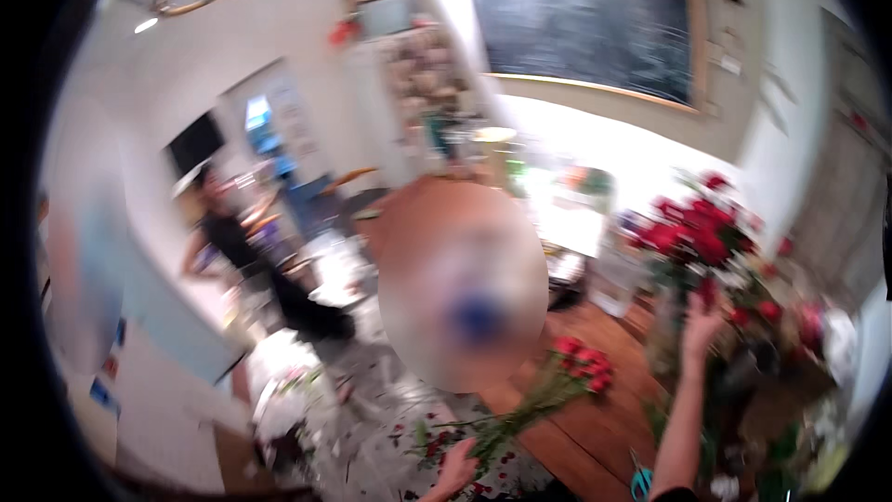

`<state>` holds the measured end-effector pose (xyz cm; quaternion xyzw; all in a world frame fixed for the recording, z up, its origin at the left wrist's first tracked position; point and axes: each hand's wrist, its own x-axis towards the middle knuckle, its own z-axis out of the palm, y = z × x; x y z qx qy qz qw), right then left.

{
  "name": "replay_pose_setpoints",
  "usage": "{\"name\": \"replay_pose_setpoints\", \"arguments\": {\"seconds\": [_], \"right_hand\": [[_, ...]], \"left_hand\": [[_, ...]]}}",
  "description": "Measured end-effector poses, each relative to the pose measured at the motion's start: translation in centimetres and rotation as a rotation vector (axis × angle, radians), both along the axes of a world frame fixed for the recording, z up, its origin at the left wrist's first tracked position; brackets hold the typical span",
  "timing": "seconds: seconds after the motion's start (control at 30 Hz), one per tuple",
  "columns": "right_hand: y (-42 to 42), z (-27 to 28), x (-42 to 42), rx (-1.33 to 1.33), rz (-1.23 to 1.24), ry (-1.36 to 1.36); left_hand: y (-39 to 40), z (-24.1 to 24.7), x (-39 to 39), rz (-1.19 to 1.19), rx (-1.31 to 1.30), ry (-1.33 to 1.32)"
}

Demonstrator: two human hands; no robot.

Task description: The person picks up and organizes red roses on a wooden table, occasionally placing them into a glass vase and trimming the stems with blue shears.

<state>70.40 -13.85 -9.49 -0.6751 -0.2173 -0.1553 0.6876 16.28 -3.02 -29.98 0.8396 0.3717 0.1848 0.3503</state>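
Note:
My left hand (458,468) is low in the view, at the stem ends of a bunch of red roses (584,362) that lies across the wooden table. Blur hides how its fingers sit on the green stems. Farther right, my right hand (704,326) reaches up to a large red flower arrangement (704,226) and touches a red bloom at its lower edge; whether the fingers grip it is unclear. Teal-handled scissors (641,482) lie beside my right forearm.
A co-worker in dark clothes (240,244) stands at the left. Petals and leaves litter the floor (390,390). More flowers and brown wrapping paper (773,397) crowd the right side. A framed chalkboard (585,21) hangs on the wall. A round blurred patch covers the middle.

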Motion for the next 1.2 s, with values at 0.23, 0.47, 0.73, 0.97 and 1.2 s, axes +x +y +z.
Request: {"name": "replay_pose_setpoints", "arguments": {"seconds": [0.23,0.47,0.73,0.97,1.2], "right_hand": [[-2.1,2.2,6.0,-0.001,-0.017,-0.060],[-6.2,17.5,-4.6,0.006,0.031,-0.301],[-4.8,28.0,-25.7,0.103,0.581,-0.467],[8.0,16.1,-41.1,-0.103,1.351,-0.006],[8.5,11.7,-47.1,-0.049,1.550,0.044]], "left_hand": [[-2.0,3.4,0.3,0.094,-0.075,-0.062],[-1.9,2.6,-3.5,0.383,0.071,-0.200],[2.1,19.2,-4.3,0.293,-0.194,-0.600],[0.0,32.0,-7.8,0.226,0.183,-0.863],[-1.9,35.7,-10.5,0.185,0.345,-0.724]]}}
